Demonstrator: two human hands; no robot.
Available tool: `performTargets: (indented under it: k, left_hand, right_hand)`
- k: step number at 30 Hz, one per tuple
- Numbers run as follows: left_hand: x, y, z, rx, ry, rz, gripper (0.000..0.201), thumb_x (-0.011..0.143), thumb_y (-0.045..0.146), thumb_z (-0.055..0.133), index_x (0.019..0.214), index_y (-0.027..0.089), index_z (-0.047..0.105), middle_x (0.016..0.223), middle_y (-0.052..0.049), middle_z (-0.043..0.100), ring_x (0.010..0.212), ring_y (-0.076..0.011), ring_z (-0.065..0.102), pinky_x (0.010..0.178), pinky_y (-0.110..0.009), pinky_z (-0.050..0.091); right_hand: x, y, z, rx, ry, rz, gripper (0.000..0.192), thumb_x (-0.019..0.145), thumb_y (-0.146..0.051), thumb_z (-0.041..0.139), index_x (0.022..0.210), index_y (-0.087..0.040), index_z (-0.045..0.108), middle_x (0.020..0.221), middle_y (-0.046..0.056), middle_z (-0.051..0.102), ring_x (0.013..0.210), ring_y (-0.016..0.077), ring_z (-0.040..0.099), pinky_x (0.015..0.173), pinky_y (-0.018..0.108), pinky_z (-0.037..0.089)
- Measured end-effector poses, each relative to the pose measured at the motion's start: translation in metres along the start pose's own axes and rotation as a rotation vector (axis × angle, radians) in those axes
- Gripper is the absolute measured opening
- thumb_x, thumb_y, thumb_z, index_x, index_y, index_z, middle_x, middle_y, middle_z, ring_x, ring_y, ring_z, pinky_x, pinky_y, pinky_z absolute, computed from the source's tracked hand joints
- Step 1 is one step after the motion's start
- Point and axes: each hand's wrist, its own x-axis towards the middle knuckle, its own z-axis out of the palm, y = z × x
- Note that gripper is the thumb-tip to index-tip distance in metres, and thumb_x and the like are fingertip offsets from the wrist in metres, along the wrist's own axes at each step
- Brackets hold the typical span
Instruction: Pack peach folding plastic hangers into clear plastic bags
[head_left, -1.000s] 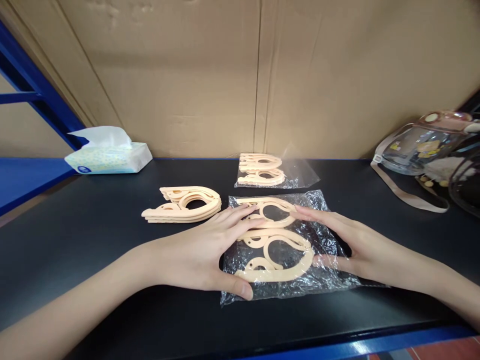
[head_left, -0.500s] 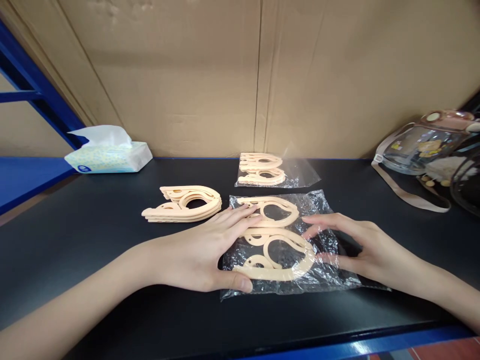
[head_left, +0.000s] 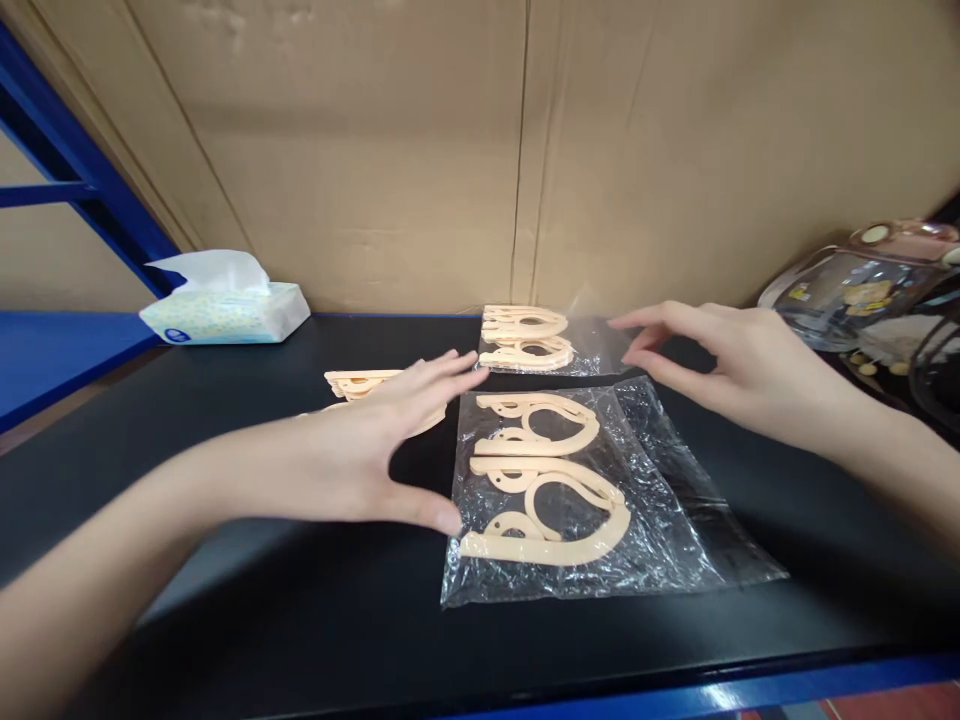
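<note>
Two cream folding clothes hangers (head_left: 570, 550) lie flat inside a clear plastic bag (head_left: 660, 540) in the middle of the black table. Above the bag's left edge hovers my left hand (head_left: 337, 450), fingers spread and holding nothing. It partly covers a loose stack of the same folding hangers (head_left: 352, 383). Behind the front bag is a second clear bag (head_left: 600, 350) with folding hangers (head_left: 525, 355) in it. My right hand (head_left: 742, 365) is at that rear bag's right end, thumb and fingertips apart. Whether its fingertips touch the plastic I cannot tell.
A tissue pack (head_left: 225, 312) sits at the back left, beside a blue metal frame (head_left: 112, 215). At the back right stands a clear drinking bottle (head_left: 832, 295) with a strap. Cardboard (head_left: 390, 150) forms a wall behind the table (head_left: 300, 620).
Both hands have come off the front bag. My left hand has shifted left; my right has moved away from me to the rear bag. The front bag's right side now lies flatter.
</note>
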Motion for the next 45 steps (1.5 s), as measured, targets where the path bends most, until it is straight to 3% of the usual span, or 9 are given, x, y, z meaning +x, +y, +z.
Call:
performTargets:
  k: [4,8,12,16,23,29,33,38,45]
  left_hand:
    - [-0.014,-0.036,-0.018,0.175,0.214,-0.018,0.095,0.091,0.088,0.047,0.168,0.038,0.021,0.178,0.000,0.020,0.161,-0.0378,0.023,0.125,-0.066,0.028]
    - [-0.026,-0.074,-0.028,0.321,0.189,-0.171,0.101,0.084,0.087,0.059,0.164,0.029,0.036,0.163,-0.008,0.049,0.140,-0.0431,0.054,0.109,-0.072,0.044]
    - [-0.031,-0.098,-0.029,0.365,0.165,-0.248,0.079,0.092,0.065,0.066,0.158,0.027,0.046,0.144,-0.007,0.067,0.112,-0.0358,0.073,0.096,-0.059,0.058]
    - [-0.030,-0.105,-0.031,0.403,0.197,-0.122,0.079,0.087,0.064,0.070,0.153,0.024,0.053,0.137,-0.003,0.073,0.104,-0.0294,0.076,0.084,-0.039,0.062]
    - [-0.008,-0.047,-0.030,0.212,0.307,-0.099,0.059,0.096,0.064,0.060,0.139,0.023,0.064,0.132,-0.004,0.072,0.109,-0.0263,0.070,0.089,-0.038,0.058]
    - [0.023,0.007,0.022,0.035,0.434,0.228,0.065,0.096,0.056,0.071,0.152,0.029,0.052,0.140,-0.006,0.060,0.125,-0.0257,0.063,0.105,-0.037,0.053]
    - [0.026,0.015,0.045,0.057,0.475,0.280,0.067,0.099,0.051,0.070,0.157,0.032,0.042,0.149,-0.006,0.055,0.132,-0.0266,0.058,0.111,-0.040,0.047]
    - [0.022,0.017,0.042,0.041,0.447,0.224,0.079,0.095,0.063,0.070,0.160,0.035,0.035,0.155,-0.007,0.049,0.141,-0.0306,0.051,0.122,-0.049,0.037]
    - [0.022,0.019,0.041,0.029,0.396,0.219,0.081,0.096,0.069,0.065,0.161,0.035,0.031,0.159,-0.008,0.046,0.141,-0.0313,0.051,0.117,-0.047,0.044]
  right_hand:
    - [-0.001,0.002,0.019,-0.041,0.024,-0.043,0.032,0.100,-0.029,0.051,0.121,-0.020,0.073,0.088,0.005,0.082,0.077,0.0256,0.075,0.071,0.039,0.055]
    - [-0.013,0.013,0.031,0.003,-0.030,-0.024,0.033,0.100,-0.031,0.052,0.121,-0.019,0.074,0.085,0.005,0.081,0.075,0.0250,0.074,0.071,0.040,0.055]
    - [-0.016,0.021,0.028,0.091,-0.040,0.045,0.030,0.100,-0.033,0.054,0.118,-0.020,0.074,0.088,0.005,0.082,0.076,0.0234,0.074,0.066,0.035,0.053]
    - [-0.014,0.020,0.023,0.101,-0.029,0.054,0.030,0.100,-0.034,0.054,0.116,-0.021,0.075,0.088,0.005,0.082,0.076,0.0231,0.074,0.065,0.035,0.052]
    - [-0.015,-0.005,0.026,0.423,-0.007,0.174,0.026,0.098,-0.038,0.062,0.115,-0.021,0.074,0.100,0.005,0.081,0.090,0.0216,0.075,0.079,0.036,0.057]
    - [-0.016,-0.035,0.037,1.050,-0.109,0.389,0.034,0.093,-0.044,0.075,0.123,-0.029,0.070,0.102,0.000,0.077,0.093,0.0159,0.072,0.083,0.031,0.057]
    - [-0.016,-0.035,0.037,1.310,-0.203,0.518,0.038,0.086,-0.038,0.085,0.121,-0.030,0.071,0.089,-0.004,0.076,0.083,0.0113,0.071,0.076,0.024,0.054]
    - [-0.015,-0.032,0.035,1.395,-0.230,0.594,0.042,0.083,-0.037,0.089,0.122,-0.031,0.072,0.088,-0.004,0.079,0.082,0.0107,0.072,0.076,0.023,0.054]
    - [-0.016,-0.034,0.033,1.402,-0.247,0.573,0.045,0.084,-0.035,0.087,0.126,-0.030,0.070,0.092,-0.002,0.082,0.087,0.0142,0.076,0.080,0.027,0.057]
